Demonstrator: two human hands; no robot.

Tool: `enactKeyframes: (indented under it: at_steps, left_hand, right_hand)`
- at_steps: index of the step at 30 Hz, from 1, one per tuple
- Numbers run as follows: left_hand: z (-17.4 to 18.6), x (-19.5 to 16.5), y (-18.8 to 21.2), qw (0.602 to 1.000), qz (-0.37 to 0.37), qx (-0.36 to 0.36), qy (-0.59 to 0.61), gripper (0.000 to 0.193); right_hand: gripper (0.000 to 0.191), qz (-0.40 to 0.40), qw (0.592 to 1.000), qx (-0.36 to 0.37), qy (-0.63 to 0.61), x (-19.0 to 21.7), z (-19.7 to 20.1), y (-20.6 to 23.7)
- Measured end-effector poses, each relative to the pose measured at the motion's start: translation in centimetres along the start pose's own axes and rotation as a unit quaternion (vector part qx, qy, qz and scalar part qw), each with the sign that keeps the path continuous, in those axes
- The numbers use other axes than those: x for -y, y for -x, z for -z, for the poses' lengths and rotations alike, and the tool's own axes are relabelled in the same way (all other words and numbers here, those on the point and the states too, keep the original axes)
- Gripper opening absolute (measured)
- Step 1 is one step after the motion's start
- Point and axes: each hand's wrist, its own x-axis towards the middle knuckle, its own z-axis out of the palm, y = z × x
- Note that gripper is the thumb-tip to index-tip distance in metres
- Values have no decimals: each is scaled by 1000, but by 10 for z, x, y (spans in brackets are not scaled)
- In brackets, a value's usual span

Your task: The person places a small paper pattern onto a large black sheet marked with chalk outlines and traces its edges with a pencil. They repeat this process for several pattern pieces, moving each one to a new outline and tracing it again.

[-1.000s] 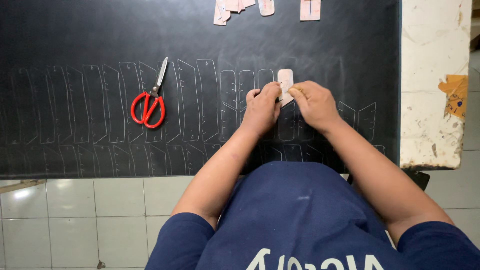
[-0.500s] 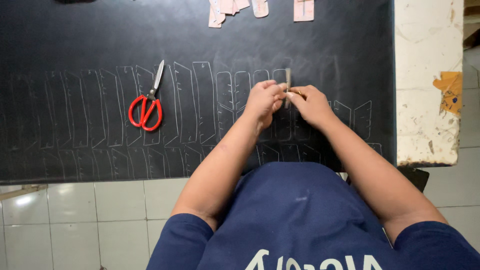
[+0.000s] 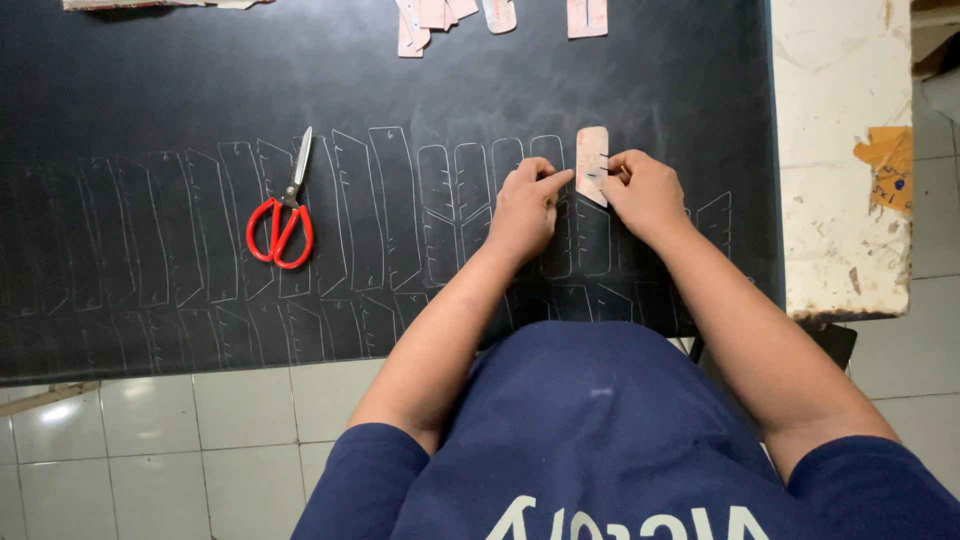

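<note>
Right of centre in the frame, a small pink template (image 3: 591,164) lies flat on the black sheet (image 3: 150,90) covering the tabletop. The left hand (image 3: 524,205) pins its left edge with an extended fingertip, while the right hand (image 3: 645,193) pinches its right edge. Red-handled scissors (image 3: 283,215) lie well apart at centre left.
</note>
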Motion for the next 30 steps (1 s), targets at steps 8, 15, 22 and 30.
enactKeyframes:
  at_steps: [8,15,22,30]
  left_hand:
    - [2,-2,1,1000,-10,12,-20,37]
    - [1,-1,3,999,-16,9,-27,37]
    - [7,-7,4,997,-46,4,-65,42]
    - [8,-21,-4,945,-160,42,-281,28]
  right_hand:
    - [34,10,1000,18,-10,-7,-1,-1]
    - [35,14,1000,17,8,-2,1,1]
    - [35,-3,1000,17,0,1,0,1]
    - [28,29,999,-9,38,-12,-6,-2]
